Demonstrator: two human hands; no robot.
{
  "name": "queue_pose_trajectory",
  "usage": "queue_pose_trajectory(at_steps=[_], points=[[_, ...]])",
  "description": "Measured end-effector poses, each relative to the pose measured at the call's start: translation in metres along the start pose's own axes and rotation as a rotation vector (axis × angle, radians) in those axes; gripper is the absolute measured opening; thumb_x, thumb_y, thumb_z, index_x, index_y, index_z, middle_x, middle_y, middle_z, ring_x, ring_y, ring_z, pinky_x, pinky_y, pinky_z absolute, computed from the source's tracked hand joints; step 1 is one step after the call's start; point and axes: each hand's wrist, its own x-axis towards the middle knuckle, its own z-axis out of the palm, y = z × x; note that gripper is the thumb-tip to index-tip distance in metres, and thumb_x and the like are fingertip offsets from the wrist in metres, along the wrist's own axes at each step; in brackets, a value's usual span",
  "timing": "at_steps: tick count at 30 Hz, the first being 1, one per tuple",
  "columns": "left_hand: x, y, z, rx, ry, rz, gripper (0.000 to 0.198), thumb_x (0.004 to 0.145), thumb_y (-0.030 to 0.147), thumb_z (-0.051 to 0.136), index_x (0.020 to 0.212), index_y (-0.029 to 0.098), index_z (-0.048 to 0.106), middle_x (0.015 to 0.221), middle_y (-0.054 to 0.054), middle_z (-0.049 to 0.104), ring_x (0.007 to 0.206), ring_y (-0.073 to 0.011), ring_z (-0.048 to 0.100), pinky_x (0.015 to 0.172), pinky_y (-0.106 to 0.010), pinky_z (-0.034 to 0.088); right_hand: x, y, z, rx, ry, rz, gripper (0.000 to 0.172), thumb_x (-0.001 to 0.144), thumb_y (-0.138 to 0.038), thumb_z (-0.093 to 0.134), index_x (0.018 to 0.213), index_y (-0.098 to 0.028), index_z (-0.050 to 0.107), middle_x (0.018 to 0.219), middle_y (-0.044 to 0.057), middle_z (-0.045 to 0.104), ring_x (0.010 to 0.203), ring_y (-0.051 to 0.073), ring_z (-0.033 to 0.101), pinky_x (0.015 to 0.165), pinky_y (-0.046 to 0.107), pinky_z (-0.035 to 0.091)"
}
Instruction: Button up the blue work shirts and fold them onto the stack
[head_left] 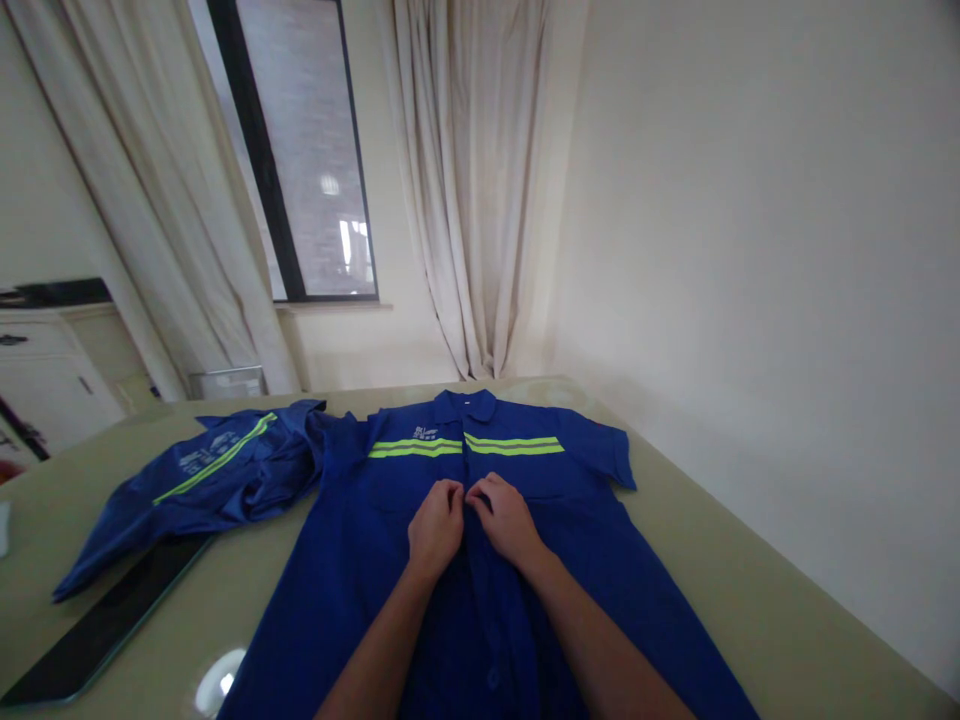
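Note:
A blue short-sleeved work shirt (570,540) with a yellow-green reflective stripe across the chest lies spread face up, its collar at the far side. Over its front opening, just below the stripe, my left hand (437,528) pinches the edge of the placket. Close beside it, my right hand (504,515) pinches the other edge, thumb against the fingers. The two sets of fingertips nearly meet. Whether a button is between them is hidden. Lower down, a button shows on the partly open front.
Left of the shirt lies a crumpled second blue garment (225,465) with a similar stripe, partly over a dark flat panel (112,620). The greenish table (720,560) meets a wall on the right. Curtains (469,180) and a window stand behind; a white cabinet (52,360) is far left.

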Motion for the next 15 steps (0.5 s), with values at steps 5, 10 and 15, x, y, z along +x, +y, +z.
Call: queue_pose_trajectory(at_steps=[5,10,15], points=[[0.004,-0.004,0.003,-0.040,-0.004,0.077,0.027,0.104,0.032,0.039,0.106,0.027,0.065,0.110,0.000,0.073,0.102,-0.0161,0.068,0.081,-0.026,0.049,0.004,0.008,0.007,0.083,0.115,0.089,0.011,0.090,-0.023,0.065,0.081,-0.022,0.071,0.086,0.002,0.069,0.083,0.019,0.065,0.077,0.028,0.044],[0.002,-0.003,0.003,0.011,-0.031,0.200,0.032,0.098,0.017,0.042,0.116,0.025,0.067,0.126,-0.004,0.071,0.119,-0.0184,0.063,0.100,-0.031,0.047,0.005,0.018,0.006,0.178,0.179,0.130,0.009,0.082,-0.022,0.064,0.088,-0.021,0.070,0.080,0.001,0.069,0.075,0.019,0.063,0.070,0.027,0.045],[-0.016,0.006,0.004,0.100,-0.073,0.288,0.050,0.091,0.011,0.045,0.136,0.025,0.061,0.146,-0.005,0.060,0.144,-0.0211,0.045,0.125,-0.045,0.021,0.002,0.011,-0.004,0.040,0.096,0.196,0.041,0.086,-0.013,0.047,0.119,-0.024,0.068,0.103,0.001,0.075,0.089,0.017,0.068,0.081,0.026,0.049]])
